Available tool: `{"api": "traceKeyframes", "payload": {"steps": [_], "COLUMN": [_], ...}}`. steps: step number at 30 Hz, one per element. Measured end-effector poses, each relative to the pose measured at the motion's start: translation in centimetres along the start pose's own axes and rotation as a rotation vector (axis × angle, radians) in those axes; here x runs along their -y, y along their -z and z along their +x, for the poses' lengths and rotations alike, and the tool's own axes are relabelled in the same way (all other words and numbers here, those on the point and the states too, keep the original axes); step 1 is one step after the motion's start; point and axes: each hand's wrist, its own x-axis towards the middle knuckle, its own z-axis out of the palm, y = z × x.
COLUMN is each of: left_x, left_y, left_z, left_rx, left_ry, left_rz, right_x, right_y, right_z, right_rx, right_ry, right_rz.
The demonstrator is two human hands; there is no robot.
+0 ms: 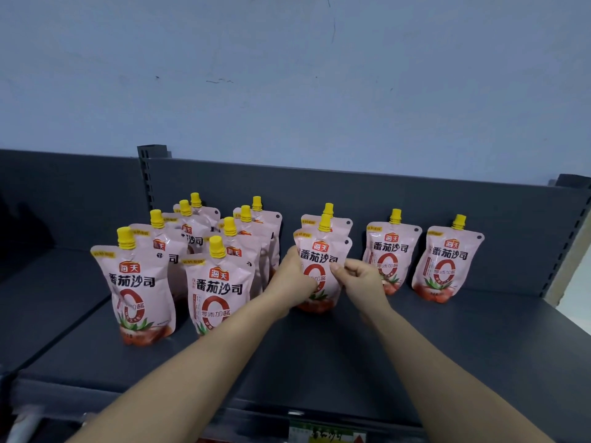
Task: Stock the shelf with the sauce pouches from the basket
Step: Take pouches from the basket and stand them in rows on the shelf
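Pink sauce pouches with yellow caps stand upright on a dark grey shelf (447,346). Two rows of several pouches run front to back at the left, led by one pouch (140,289) and another (217,292). In the middle, a pouch (319,254) stands in front of a second one (339,222). My left hand (294,279) grips its left edge and my right hand (361,279) pinches its right edge. Single pouches stand further right, one (391,251) beside my right hand and one (449,260) near the shelf's end. The basket is out of view.
The shelf's dark back panel (351,193) rises behind the pouches, with a slotted upright (147,180) at the left and another (566,238) at the right. A pale blue wall is above. A price label strip (323,434) runs along the front edge.
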Motion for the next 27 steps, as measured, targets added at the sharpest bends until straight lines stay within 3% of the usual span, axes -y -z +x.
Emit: {"api": "traceKeyframes", "payload": {"steps": [12, 17, 22, 27], "left_x": [0.8, 0.3, -3.6, -8.3], "left_y": [-0.1, 0.3, 1.7, 7.1], "left_z": [0.9, 1.0, -0.9, -3.5], "left_rx": [0.026, -0.011, -0.097, -0.265], "left_ry": [0.051, 0.038, -0.208, -0.475], "left_rz": [-0.067, 0.116, 0.454, 0.805], "right_x": [0.2, 1.0, 4.9, 10.7], "right_y": [0.1, -0.2, -1.2, -3.0], "right_z": [0.7, 0.0, -0.5, -0.9], "right_rx": [-0.053, -0.038, -0.376, -0.325], "right_ry": [0.083, 0.121, 0.394, 0.540], "right_rz": [-0.293, -0.248, -0.371, -0.411]}}
